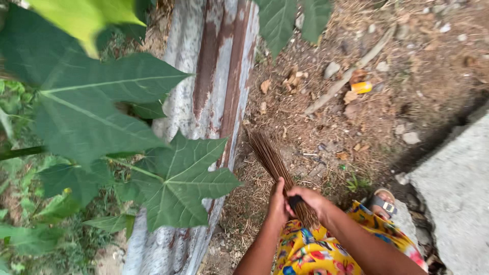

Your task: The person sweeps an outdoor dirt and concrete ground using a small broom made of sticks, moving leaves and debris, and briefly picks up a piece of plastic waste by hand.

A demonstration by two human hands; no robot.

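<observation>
I look down at dry, littered ground. Both of my hands grip a brown stick broom (pixel 269 158) made of thin bundled twigs. My left hand (pixel 278 203) wraps the bundle from the left, and my right hand (pixel 308 197) clasps it just beside, near a dark binding. The broom's bristle end points up and to the left toward a rusty sheet. Below my forearms hangs my yellow flowered garment (pixel 305 249). My sandalled foot (pixel 383 202) shows at the right.
A rusty corrugated metal sheet (pixel 214 76) runs along the left of the swept ground. Big green leaves (pixel 91 112) overhang it. A grey concrete slab (pixel 453 198) lies at the right. Stones, dry leaves, a stick (pixel 346 76) and an orange scrap (pixel 361 87) litter the dirt.
</observation>
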